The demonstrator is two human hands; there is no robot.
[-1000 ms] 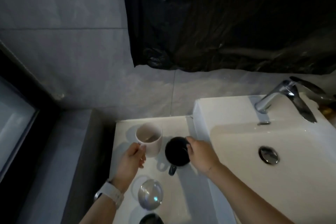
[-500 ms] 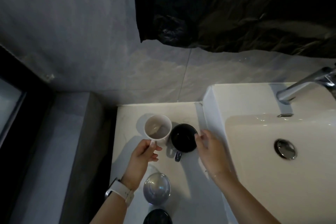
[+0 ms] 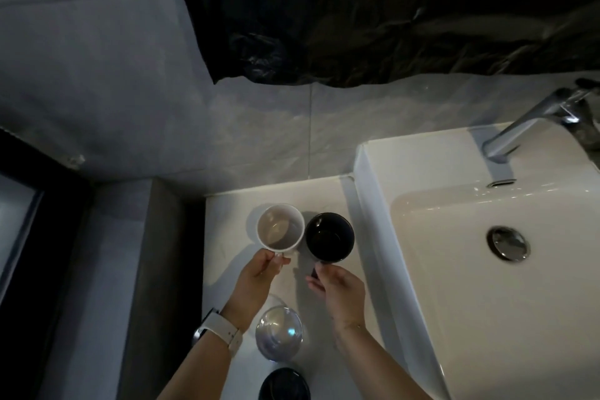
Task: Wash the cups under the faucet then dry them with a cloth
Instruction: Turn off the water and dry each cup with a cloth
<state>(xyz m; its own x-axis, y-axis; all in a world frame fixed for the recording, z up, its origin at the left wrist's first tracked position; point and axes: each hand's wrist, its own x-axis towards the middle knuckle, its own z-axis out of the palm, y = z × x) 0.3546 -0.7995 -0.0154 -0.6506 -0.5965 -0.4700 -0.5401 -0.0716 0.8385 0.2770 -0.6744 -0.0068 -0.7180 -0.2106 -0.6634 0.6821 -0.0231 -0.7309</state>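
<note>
No writing or brand can be read on anything here. Four cups stand on the white surface (image 3: 227, 221) left of the sink (image 3: 422, 172): a white mug (image 3: 281, 228) and a black mug (image 3: 330, 237) side by side near the back edge, a clear glass (image 3: 278, 338) nearer, and a dark cup (image 3: 284, 385) cut off at the front edge. The left hand (image 3: 255, 282), with a white watch (image 3: 219, 328) on its wrist, pinches the white mug's handle in its fingers. The right hand (image 3: 341, 292) curls its fingers round the black mug's handle. The faucet (image 3: 532, 123) stands at the sink's back right; black plastic sheeting (image 3: 389, 10) hangs on the wall above.
</note>
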